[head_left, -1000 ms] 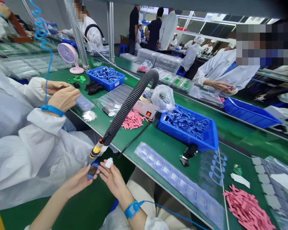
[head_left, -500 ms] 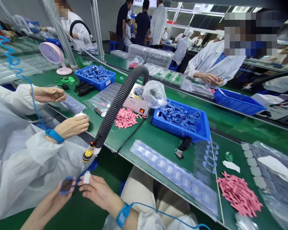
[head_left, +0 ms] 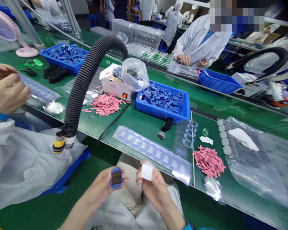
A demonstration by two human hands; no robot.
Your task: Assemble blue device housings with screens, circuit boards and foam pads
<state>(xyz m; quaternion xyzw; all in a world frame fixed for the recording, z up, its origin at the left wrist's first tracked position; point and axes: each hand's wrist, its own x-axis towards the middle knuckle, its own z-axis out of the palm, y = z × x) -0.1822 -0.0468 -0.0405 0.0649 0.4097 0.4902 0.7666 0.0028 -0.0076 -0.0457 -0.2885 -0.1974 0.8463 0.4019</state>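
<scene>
My left hand (head_left: 105, 182) holds a small blue frame with a dark screen-like window (head_left: 116, 178), its dark face turned up toward me. In my right hand (head_left: 151, 185), fingers and thumb grip a small white square piece (head_left: 147, 172). Both hands are above my lap, apart from each other, in front of the table edge. Beyond them on the table lies a clear sheet of blue-rimmed oval stickers (head_left: 153, 151) in a row. Whether the white piece is paper or film, I cannot tell.
A blue bin (head_left: 163, 105) full of blue frames stands behind the sheet. Pink strips (head_left: 209, 160) are heaped at the right, more pink strips (head_left: 107, 103) at the left. A black ribbed hose (head_left: 86, 80) arches over the left side. A co-worker's hands (head_left: 7, 86) are at far left.
The view has swung left-to-right, so the table appears shifted leftward. Both my hands, still holding the blue frame and the white piece, have come from beside the co-worker to above my lap.
</scene>
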